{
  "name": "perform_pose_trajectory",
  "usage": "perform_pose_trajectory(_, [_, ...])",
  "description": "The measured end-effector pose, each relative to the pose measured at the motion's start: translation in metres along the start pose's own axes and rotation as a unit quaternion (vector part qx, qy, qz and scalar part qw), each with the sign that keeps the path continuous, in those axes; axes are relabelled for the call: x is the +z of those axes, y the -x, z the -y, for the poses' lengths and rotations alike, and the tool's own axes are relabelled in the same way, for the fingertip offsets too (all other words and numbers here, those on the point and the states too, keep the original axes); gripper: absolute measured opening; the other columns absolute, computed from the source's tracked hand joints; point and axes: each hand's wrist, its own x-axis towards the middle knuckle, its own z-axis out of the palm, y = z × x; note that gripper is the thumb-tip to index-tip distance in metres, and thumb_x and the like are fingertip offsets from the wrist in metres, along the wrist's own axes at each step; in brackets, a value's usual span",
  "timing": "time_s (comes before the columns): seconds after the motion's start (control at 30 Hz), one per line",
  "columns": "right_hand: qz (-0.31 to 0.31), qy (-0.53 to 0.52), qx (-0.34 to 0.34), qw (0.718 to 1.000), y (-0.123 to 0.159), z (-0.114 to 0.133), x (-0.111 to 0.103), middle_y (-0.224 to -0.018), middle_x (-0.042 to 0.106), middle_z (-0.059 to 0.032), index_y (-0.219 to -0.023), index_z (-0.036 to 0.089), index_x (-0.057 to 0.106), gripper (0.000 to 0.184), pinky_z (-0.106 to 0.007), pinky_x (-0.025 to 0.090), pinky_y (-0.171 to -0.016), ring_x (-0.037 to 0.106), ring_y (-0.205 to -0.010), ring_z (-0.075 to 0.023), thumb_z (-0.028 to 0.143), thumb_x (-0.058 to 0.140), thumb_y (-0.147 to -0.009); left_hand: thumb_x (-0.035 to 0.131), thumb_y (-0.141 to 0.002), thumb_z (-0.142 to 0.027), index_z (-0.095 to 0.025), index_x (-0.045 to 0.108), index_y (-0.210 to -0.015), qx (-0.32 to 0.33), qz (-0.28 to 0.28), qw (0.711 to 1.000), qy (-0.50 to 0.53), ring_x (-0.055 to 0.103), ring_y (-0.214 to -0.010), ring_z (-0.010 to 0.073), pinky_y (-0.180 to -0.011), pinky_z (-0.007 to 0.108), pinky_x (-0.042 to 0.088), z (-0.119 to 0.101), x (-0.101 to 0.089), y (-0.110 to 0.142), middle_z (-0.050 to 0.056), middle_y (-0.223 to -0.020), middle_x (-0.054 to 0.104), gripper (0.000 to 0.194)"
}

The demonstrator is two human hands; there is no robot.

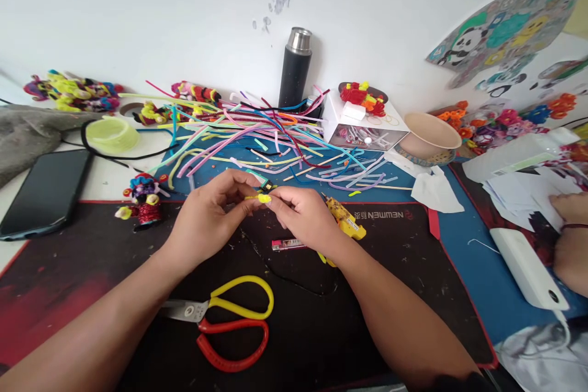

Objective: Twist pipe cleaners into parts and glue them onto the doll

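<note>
Both hands meet over the dark desk mat (349,324), pinching a small yellow piece of pipe cleaner (264,198). My left hand (214,211) grips it from the left, a thin yellow end showing between thumb and forefinger. From the other side, the fingertips of my right hand (301,214) close on its coiled part. Below my hands lie scissors (236,318) with one yellow and one red handle. Partly behind my right hand are a yellow glue gun (346,220) and a pink lighter (287,245). A finished pipe-cleaner doll (142,202) lies left of my left hand.
Many loose pipe cleaners (257,128) spread across the back, beside a black thermos (294,70) and a white box (367,131). A phone (46,193) lies at left. At right, another person's arm (572,245) is near a white power bank (528,269).
</note>
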Motion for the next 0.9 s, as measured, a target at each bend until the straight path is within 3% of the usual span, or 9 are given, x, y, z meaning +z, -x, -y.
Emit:
perform_pose_trajectory(0.13, [0.011, 0.034, -0.015, 0.999, 0.001, 0.000, 0.005, -0.066, 0.057, 0.0030, -0.078, 0.021, 0.067, 0.035, -0.030, 0.031, -0.064, 0.049, -0.066, -0.0147, 0.034, 0.060, -0.109, 0.069, -0.098, -0.034, -0.028, 0.076, -0.110, 0.029, -0.009, 0.993, -0.112, 0.078, -0.085, 0.0241, -0.079, 0.035, 0.060, 0.004, -0.002, -0.002, 0.003, -0.096, 0.084, 0.015])
perform_pose_trajectory(0.27, [0.022, 0.045, -0.029, 0.998, 0.001, -0.001, 0.008, -0.072, 0.063, 0.0020, -0.080, 0.021, 0.070, 0.032, -0.029, 0.031, -0.065, 0.050, -0.068, -0.0145, 0.033, 0.061, -0.109, 0.066, -0.099, -0.033, -0.027, 0.079, -0.098, 0.056, -0.001, 0.987, -0.149, 0.079, -0.087, 0.0243, -0.081, 0.034, 0.060, 0.005, -0.002, -0.004, 0.003, -0.097, 0.086, 0.014])
perform_pose_trajectory(0.53, [0.054, -0.001, -0.004, 0.999, 0.003, 0.002, 0.011, -0.064, 0.062, 0.0035, -0.077, 0.022, 0.061, 0.037, -0.028, 0.036, -0.065, 0.055, -0.063, -0.0142, 0.036, 0.059, -0.111, 0.065, -0.100, -0.030, -0.024, 0.080, -0.099, 0.095, -0.036, 0.970, -0.220, 0.079, -0.088, 0.0233, -0.082, 0.032, 0.058, 0.009, -0.007, -0.005, 0.004, -0.096, 0.085, 0.016])
perform_pose_trajectory(0.63, [0.093, -0.014, 0.011, 0.996, 0.005, 0.005, 0.011, -0.061, 0.063, 0.0045, -0.075, 0.022, 0.057, 0.040, -0.027, 0.039, -0.066, 0.058, -0.060, -0.0132, 0.036, 0.057, -0.113, 0.064, -0.100, -0.030, -0.023, 0.080, -0.098, 0.102, -0.041, 0.967, -0.230, 0.079, -0.089, 0.0232, -0.082, 0.031, 0.058, 0.009, -0.008, -0.005, 0.005, -0.097, 0.085, 0.018])
perform_pose_trajectory(0.73, [0.124, -0.001, -0.019, 0.992, 0.007, 0.010, 0.010, -0.064, 0.066, 0.0045, -0.074, 0.021, 0.058, 0.042, -0.027, 0.038, -0.066, 0.060, -0.062, -0.0128, 0.037, 0.060, -0.112, 0.066, -0.099, -0.031, -0.023, 0.081, -0.098, 0.086, -0.039, 0.971, -0.218, 0.079, -0.086, 0.0229, -0.080, 0.031, 0.059, 0.010, -0.009, -0.006, 0.004, -0.095, 0.085, 0.017])
perform_pose_trajectory(0.9, [0.125, -0.015, -0.033, 0.991, 0.009, 0.013, 0.005, -0.063, 0.065, 0.0041, -0.069, 0.020, 0.060, 0.051, -0.027, 0.039, -0.066, 0.059, -0.061, -0.0120, 0.045, 0.059, -0.113, 0.070, -0.096, -0.036, -0.025, 0.081, -0.098, 0.042, -0.047, 0.983, -0.172, 0.075, -0.078, 0.0227, -0.073, 0.033, 0.058, 0.011, -0.012, -0.008, 0.003, -0.091, 0.085, 0.016])
